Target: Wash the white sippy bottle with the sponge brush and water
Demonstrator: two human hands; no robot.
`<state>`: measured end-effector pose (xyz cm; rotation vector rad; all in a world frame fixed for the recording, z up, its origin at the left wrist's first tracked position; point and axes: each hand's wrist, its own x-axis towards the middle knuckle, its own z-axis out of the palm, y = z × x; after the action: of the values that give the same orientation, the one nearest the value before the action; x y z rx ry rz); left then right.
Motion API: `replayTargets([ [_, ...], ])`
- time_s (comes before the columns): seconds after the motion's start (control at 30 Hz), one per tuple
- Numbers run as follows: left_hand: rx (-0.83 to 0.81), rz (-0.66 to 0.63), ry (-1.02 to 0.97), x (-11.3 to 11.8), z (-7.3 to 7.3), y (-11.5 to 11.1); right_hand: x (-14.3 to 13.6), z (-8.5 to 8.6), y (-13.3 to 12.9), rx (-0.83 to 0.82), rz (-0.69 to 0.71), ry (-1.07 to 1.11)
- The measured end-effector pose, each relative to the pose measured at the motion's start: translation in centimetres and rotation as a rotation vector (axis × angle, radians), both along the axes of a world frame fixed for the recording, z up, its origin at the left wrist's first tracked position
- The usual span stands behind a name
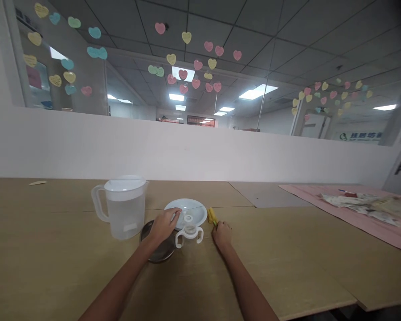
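Note:
My left hand (166, 224) reaches over the dark metal dish (163, 249) to the white bowl (200, 213). Its fingers are pinched at the bowl's left side, where a thin pale straw-like piece runs off to the right from the fingertips. A small white ring-shaped part (187, 219) lies in the bowl, close to them. In front of the bowl stands a clear bottle with a white two-handled collar (190, 232). My right hand (223, 234) rests on the table, fingers curled at the near end of a slim yellow object (213, 216); its kind is unclear.
A translucent lidded pitcher (125, 209) holding water stands left of the dish. Far left lies a small flat pale piece (38, 183). On the right, papers or cloths (361, 206) lie on a pink cover (321, 196). A white wall (187, 151) rises behind the table.

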<state>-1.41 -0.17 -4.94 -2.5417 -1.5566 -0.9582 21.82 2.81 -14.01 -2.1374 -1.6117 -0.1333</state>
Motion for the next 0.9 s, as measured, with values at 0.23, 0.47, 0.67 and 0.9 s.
replayTargets([
  [0.23,-0.258,0.043,0.238,2.8,-1.1,3.9,0.0,-0.1,0.7,-0.001,0.009,-0.017],
  [0.47,-0.338,0.059,0.267,2.7,-0.5,4.7,0.0,-0.2,1.0,0.002,0.010,-0.022],
  [0.67,-0.273,0.070,0.134,2.7,0.7,5.0,-0.2,-0.2,1.1,0.002,0.033,-0.019],
  [0.9,-0.228,0.008,-0.156,2.2,1.5,5.7,-0.3,0.0,0.9,0.000,0.039,-0.023],
])
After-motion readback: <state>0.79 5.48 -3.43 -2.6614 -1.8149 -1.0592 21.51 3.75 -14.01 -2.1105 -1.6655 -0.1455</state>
